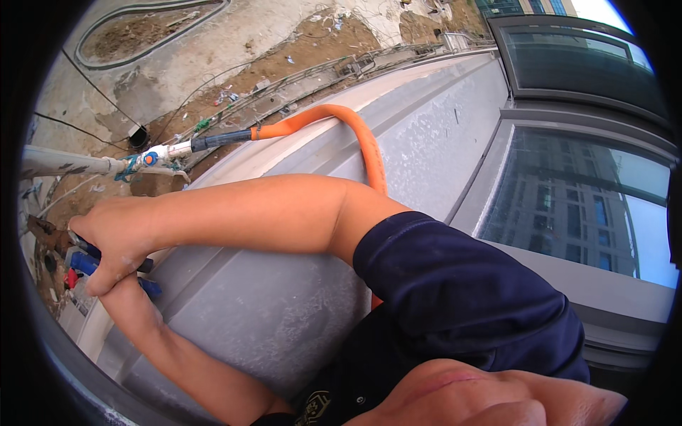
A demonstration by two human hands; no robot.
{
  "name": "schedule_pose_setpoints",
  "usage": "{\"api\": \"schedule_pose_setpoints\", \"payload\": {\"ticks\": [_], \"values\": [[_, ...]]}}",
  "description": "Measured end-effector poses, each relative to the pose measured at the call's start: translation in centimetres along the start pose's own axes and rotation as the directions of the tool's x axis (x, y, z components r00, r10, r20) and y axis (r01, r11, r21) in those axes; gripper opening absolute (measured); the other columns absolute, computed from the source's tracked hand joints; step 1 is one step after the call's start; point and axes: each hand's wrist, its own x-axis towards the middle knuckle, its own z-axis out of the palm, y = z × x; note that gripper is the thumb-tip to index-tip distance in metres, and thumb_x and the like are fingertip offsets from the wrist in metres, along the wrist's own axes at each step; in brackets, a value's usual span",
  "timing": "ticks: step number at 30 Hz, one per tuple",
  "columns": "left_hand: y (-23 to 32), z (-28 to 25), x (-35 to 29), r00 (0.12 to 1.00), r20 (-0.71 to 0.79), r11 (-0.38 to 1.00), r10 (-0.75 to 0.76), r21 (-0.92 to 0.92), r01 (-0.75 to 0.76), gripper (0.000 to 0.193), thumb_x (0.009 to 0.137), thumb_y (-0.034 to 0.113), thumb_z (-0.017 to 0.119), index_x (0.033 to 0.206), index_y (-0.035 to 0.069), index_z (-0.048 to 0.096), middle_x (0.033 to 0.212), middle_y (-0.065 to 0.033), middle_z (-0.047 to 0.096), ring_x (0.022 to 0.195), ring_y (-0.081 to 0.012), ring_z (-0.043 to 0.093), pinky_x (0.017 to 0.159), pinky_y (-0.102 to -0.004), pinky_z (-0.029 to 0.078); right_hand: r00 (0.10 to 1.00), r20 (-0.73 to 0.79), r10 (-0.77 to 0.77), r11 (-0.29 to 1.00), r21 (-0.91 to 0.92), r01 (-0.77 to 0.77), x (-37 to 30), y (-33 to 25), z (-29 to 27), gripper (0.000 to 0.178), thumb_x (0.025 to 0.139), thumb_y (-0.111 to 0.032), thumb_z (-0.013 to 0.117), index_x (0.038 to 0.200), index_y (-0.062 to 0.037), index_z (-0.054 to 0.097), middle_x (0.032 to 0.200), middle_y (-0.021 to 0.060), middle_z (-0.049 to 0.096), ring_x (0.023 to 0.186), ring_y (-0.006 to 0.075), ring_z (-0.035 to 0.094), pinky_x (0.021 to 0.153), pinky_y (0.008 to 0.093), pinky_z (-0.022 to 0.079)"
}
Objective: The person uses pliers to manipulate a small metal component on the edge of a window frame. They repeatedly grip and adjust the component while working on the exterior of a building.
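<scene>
At the far left, my right hand (119, 231) curls closed around a blue-and-black tool (87, 263), whose kind I cannot make out. Only parts of this tool show, past the fingers and below the palm. Just under it my left wrist (128, 295) rises to meet the right hand; the left fingers are hidden behind it. A small red thing (71, 277) shows beside the tool. Above my right forearm, an orange hose (366, 138) arches over a grey panel and joins a dark sleeve on a white pipe fitting (170, 150) with a small blue-and-orange valve handle (150, 159).
A grey ledge (277, 298) runs beneath my arms. On the right stand grey-framed windows (568, 206) reflecting a building. A pale pipe (67, 163) enters from the left. Far below lie sandy ground (348, 39), scattered debris and loose cables.
</scene>
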Motion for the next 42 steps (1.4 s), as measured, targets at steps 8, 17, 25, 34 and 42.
{"api": "schedule_pose_setpoints", "payload": {"ticks": [8, 17, 25, 34, 42], "values": [[0.7, 0.2, -0.3, 1.0, -0.004, 1.0, 0.03, 0.005, -0.03, 0.039, 0.094, 0.007, 0.062, 0.129, -0.006, 0.054, 0.12, -0.0069, 0.061, 0.108, -0.0138, 0.057, 0.093, -0.0282, 0.045, 1.0, 0.01, 0.012, 1.0, 0.011, -0.012, -0.1, -0.3, -0.1, 0.072, 0.064, -0.051, 0.074, 0.105, 0.0059, 0.058, 0.091, 0.0254, 0.068, 0.09, 0.0412, 0.066, 0.082, 0.0444, 0.052], [0.7, 0.0, -0.2, 1.0, -0.005, 0.998, -0.019, 0.057, 0.019, 0.041, 0.095, 0.008, 0.06, 0.132, -0.006, 0.051, 0.123, -0.0079, 0.06, 0.109, -0.0142, 0.056, 0.095, -0.0285, 0.044, 1.0, 0.0, 0.019, 1.0, 0.0, -0.019, 0.0, 0.0, 0.1, 0.073, 0.064, -0.052, 0.075, 0.107, 0.0047, 0.058, 0.092, 0.0244, 0.068, 0.09, 0.0407, 0.066, 0.081, 0.0447, 0.052], [1.0, 0.3, -0.4, 1.0, -0.002, 0.999, -0.017, 0.039, 0.017, 0.039, 0.096, 0.007, 0.058, 0.132, -0.006, 0.051, 0.122, -0.0074, 0.06, 0.109, -0.0141, 0.056, 0.095, -0.0282, 0.044, 1.0, 0.012, 0.019, 1.0, 0.012, -0.019, 0.0, -0.1, 0.0, 0.073, 0.064, -0.052, 0.074, 0.109, 0.004, 0.058, 0.093, 0.0239, 0.068, 0.092, 0.0403, 0.066, 0.082, 0.0447, 0.052], [0.9, 0.4, -0.4, 1.0, -0.003, 1.0, -0.007, 0.0, 0.007, 0.04, 0.096, 0.007, 0.058, 0.134, -0.005, 0.05, 0.124, -0.0066, 0.058, 0.11, -0.0137, 0.055, 0.095, -0.0282, 0.044, 1.0, 0.008, 0.014, 1.0, 0.013, -0.015, 0.0, 0.0, 0.0, 0.075, 0.064, -0.052, 0.075, 0.11, 0.0045, 0.057, 0.095, 0.0248, 0.068, 0.093, 0.0411, 0.065, 0.084, 0.0449, 0.051], [0.7, 0.1, -0.3, 1.0, 0.01, 1.0, -0.016, 0.014, 0.016, 0.043, 0.095, 0.008, 0.061, 0.135, -0.004, 0.049, 0.126, -0.006, 0.057, 0.111, -0.0132, 0.055, 0.095, -0.0285, 0.044, 1.0, 0.002, 0.001, 0.999, 0.032, -0.001, -0.1, 0.0, 0.0, 0.074, 0.065, -0.052, 0.075, 0.108, 0.0057, 0.057, 0.093, 0.0258, 0.067, 0.092, 0.0414, 0.065, 0.084, 0.0449, 0.051]]}}
